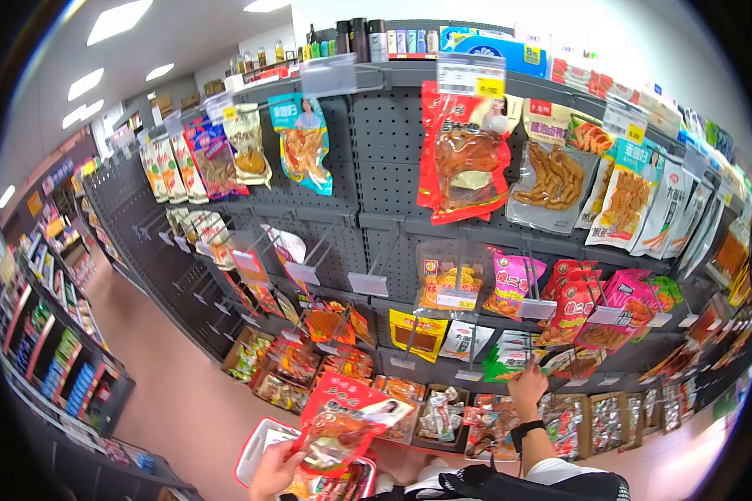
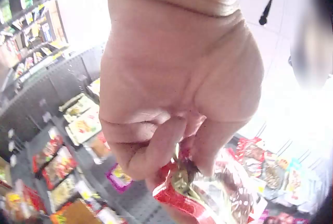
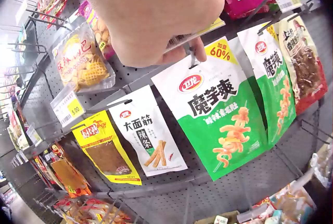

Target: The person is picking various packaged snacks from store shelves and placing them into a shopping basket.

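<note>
Left grip (image 1: 276, 469), at 7 o'clock in the head view, clenched on a red snack packet (image 1: 342, 422) above a red-rimmed basket (image 1: 246, 451); right grip (image 1: 528, 388), at 5 o'clock, pinching the top of a green packet (image 3: 223, 120) hung on the pegboard (image 1: 376, 134).

The red packet (image 1: 342, 422) is bright red, with glossy brown food showing through its clear middle. Below it, the basket (image 1: 246, 451) is white with a red rim. The green-and-white packet (image 3: 223, 114) is white above and vivid green below, with black characters, a red oval logo, orange curled strips and a yellow corner. Beside it hang a white packet (image 3: 148, 138) with black characters and a yellow packet (image 3: 106, 154) with a brown slab pictured. The pegboard (image 1: 384, 142) is dark grey, dotted with rows of holes. The floor (image 1: 184, 392) is pale pinkish-beige.
</note>
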A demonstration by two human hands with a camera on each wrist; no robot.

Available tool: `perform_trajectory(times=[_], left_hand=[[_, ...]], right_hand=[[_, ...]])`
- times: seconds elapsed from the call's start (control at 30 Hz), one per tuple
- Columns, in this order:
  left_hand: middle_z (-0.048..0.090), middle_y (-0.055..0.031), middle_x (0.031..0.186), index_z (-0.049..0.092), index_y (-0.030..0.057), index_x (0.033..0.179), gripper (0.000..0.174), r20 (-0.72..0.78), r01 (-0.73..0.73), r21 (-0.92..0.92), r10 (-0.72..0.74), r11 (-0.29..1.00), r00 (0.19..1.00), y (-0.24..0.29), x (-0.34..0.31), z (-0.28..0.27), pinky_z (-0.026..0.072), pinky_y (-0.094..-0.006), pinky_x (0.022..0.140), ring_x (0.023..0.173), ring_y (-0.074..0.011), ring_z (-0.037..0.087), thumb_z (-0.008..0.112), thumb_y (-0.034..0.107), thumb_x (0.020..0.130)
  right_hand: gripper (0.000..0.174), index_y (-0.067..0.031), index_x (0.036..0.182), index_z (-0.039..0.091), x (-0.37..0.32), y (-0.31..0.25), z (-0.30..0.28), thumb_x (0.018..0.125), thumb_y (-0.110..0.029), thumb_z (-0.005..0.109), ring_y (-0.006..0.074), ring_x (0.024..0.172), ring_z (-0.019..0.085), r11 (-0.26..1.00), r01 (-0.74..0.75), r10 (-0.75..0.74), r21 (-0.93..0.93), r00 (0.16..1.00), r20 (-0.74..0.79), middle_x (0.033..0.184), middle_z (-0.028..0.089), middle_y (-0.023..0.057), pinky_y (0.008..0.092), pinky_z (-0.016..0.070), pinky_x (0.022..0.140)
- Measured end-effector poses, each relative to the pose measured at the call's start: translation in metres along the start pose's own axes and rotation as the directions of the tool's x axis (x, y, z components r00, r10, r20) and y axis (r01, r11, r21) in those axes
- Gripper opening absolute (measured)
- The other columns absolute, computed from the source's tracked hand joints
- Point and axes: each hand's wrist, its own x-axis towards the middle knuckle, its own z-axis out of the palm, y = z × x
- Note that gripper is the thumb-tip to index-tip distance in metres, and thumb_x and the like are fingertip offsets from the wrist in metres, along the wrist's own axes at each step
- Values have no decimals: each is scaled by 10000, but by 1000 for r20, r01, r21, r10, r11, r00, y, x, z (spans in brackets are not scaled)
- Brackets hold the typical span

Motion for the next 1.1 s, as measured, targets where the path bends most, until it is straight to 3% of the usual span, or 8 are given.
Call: perform_trajectory(times=[0.03, 0.1, 0.17, 0.33, 0.4, 0.5, 0.8, 1.1], left_hand=[[601, -97, 791, 575, -45, 1017, 157, 5, -105, 118, 105, 987, 994, 14, 11, -1, 453, -278, 661, 708, -156, 545, 582, 20, 875], [595, -71, 793, 569, -45, 1035, 178, -78, -282, 8, 282, 959, 956, 62, 35, 6, 445, -270, 646, 712, -108, 516, 577, 33, 875], [568, -46, 765, 573, -45, 1024, 164, -114, -273, -192, 255, 943, 960, 95, 55, 27, 428, -257, 635, 714, -83, 499, 548, 22, 877], [560, 32, 894, 529, -42, 1126, 224, -250, -505, -107, 468, 857, 847, 164, 104, 66, 407, -192, 643, 740, -44, 490, 477, 78, 943], [557, 34, 898, 513, -52, 1155, 255, -375, -574, -261, 467, 776, 801, 202, 118, 90, 402, -184, 662, 753, -38, 491, 467, 108, 963], [590, -23, 1016, 522, -46, 1163, 247, -349, -557, -386, 442, 736, 826, 216, 141, 98, 416, -222, 809, 889, -79, 522, 432, 74, 967], [577, -5, 861, 560, 14, 1038, 167, -395, -534, -594, 360, 601, 845, 283, 163, 136, 455, -220, 702, 757, -70, 539, 463, 137, 982], [612, -71, 909, 548, -20, 1055, 196, -432, -545, -624, 334, 560, 838, 302, 169, 139, 518, -268, 681, 768, -128, 601, 475, 141, 972]], right_hand=[[636, -4, 1290, 477, -2, 0, 0, 678, -135, 592, 352, 762, 607, 1000, -10, 10, 21, 1000, 7, 890, 615, 178, 456, 475, 673], [652, 19, 1286, 476, 0, -1, 4, 662, -128, 594, 352, 721, 603, 999, 51, -50, 16, 998, -34, 858, 608, 179, 451, 475, 649], [670, 43, 1275, 480, 5, 15, 4, 640, -133, 599, 351, 702, 600, 995, 77, -73, 58, 996, -59, 805, 595, 176, 455, 475, 637], [701, 92, 1265, 471, 12, 30, -9, 623, -145, 622, 333, 663, 606, 989, 118, -119, 92, 993, 2, 793, 606, 179, 437, 485, 613], [718, 123, 1265, 457, 13, 46, -2, 644, -185, 642, 314, 640, 616, 979, 192, -193, 73, 981, -1, 789, 613, 178, 422, 490, 589], [715, 125, 1271, 449, 11, 43, -1, 658, -195, 633, 310, 614, 616, 977, 187, -193, 98, 980, 51, 775, 610, 173, 412, 494, 572], [699, 170, 1276, 396, 27, 47, -42, 732, -218, 596, 324, 659, 644, 967, 184, -222, 179, 948, 227, 771, 636, 190, 442, 521, 589], [722, 193, 1285, 358, 38, 52, -46, 748, -233, 584, 334, 707, 651, 956, 197, -257, 216, 919, 298, 791, 638, 213, 435, 532, 617]])
